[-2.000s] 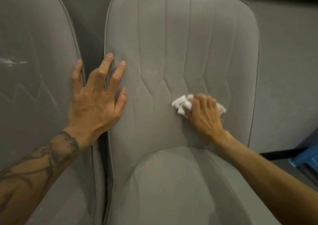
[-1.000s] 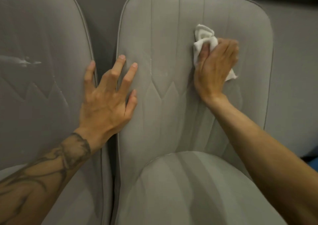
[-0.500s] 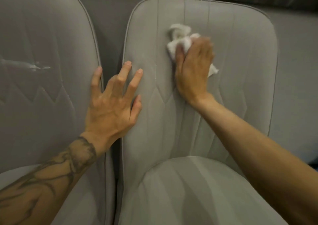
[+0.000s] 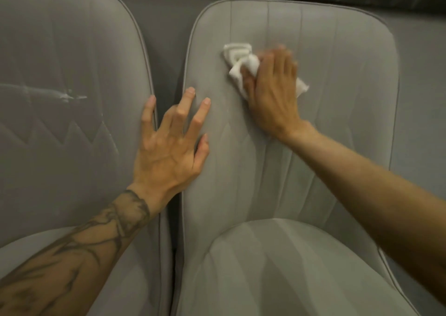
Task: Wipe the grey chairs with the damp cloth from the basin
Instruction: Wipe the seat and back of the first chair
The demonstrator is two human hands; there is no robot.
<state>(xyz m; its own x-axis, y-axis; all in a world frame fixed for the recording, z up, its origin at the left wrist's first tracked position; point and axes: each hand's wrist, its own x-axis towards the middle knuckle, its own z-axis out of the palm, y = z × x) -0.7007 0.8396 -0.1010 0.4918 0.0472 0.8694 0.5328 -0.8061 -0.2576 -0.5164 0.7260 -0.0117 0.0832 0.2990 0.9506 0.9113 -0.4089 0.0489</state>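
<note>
Two grey upholstered chairs stand side by side. On the backrest of the right chair, my right hand presses a crumpled white cloth against the upper left part, fingers laid over it, cloth sticking out on both sides. My left hand rests with spread fingers on the left edge of the same backrest, bridging the gap to the left chair. The left chair's backrest carries whitish smears.
A narrow dark gap separates the two chairs. A grey wall runs behind them, with a dark strip along the top. The right chair's seat cushion fills the lower middle.
My right hand swept the cloth from the lower middle of the backrest up to the upper right, then leftward across the top. My left hand stayed planted on the backrest's edge.
</note>
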